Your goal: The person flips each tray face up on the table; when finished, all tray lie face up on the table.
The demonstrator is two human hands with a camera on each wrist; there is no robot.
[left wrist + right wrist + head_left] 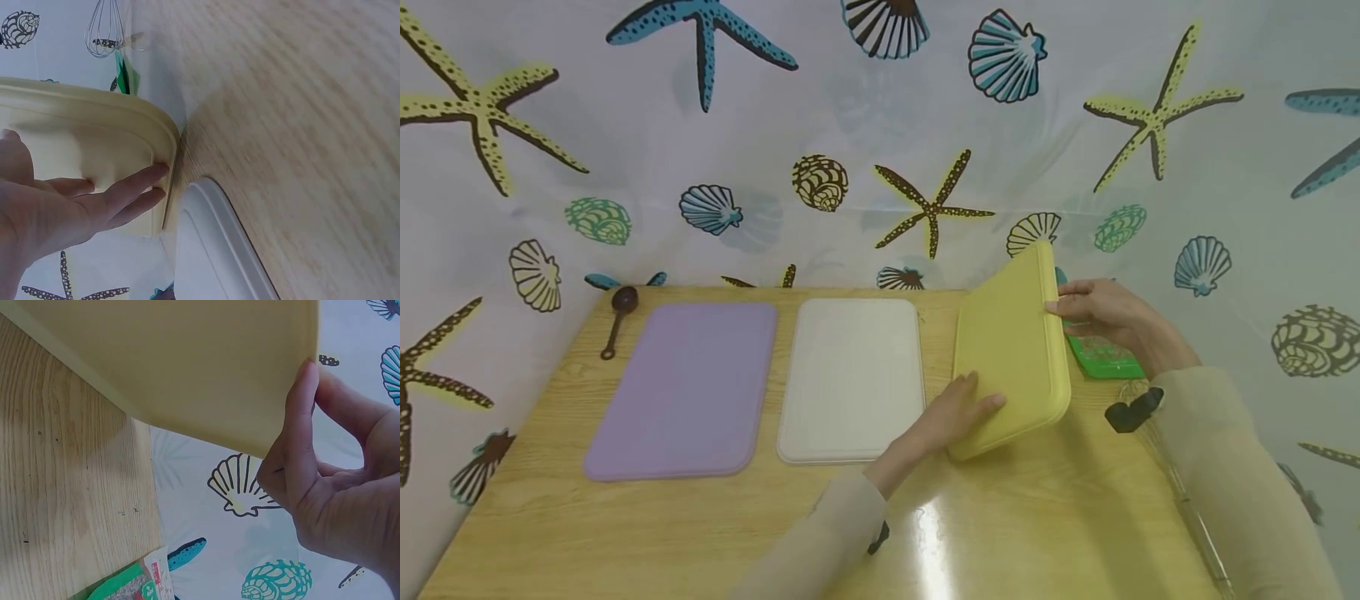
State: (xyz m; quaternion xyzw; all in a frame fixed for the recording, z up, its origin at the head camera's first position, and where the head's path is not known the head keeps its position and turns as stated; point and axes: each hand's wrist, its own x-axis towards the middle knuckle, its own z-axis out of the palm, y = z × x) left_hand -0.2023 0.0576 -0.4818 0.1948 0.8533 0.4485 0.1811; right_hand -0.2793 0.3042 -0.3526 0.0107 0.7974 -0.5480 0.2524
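Observation:
A yellow plastic tray (1007, 333) is tilted up on its left long edge at the right of the table. My right hand (1108, 317) pinches its raised edge near the far corner; the right wrist view shows thumb and fingers at the rim of the tray (187, 362). Against the face of the tray, low at its near left corner, rests my left hand (958, 412). In the left wrist view the fingers of that hand (81, 206) lie extended along the tray (69, 106). Just left of it lies a white tray (853, 379).
A purple tray (688, 392) lies further left, with a dark measuring spoon (617, 321) by its far corner. Behind the right hand is a green packet (1105, 358). A wire whisk (105, 31) shows in the left wrist view. A shell-print curtain (850, 108) borders the wooden table.

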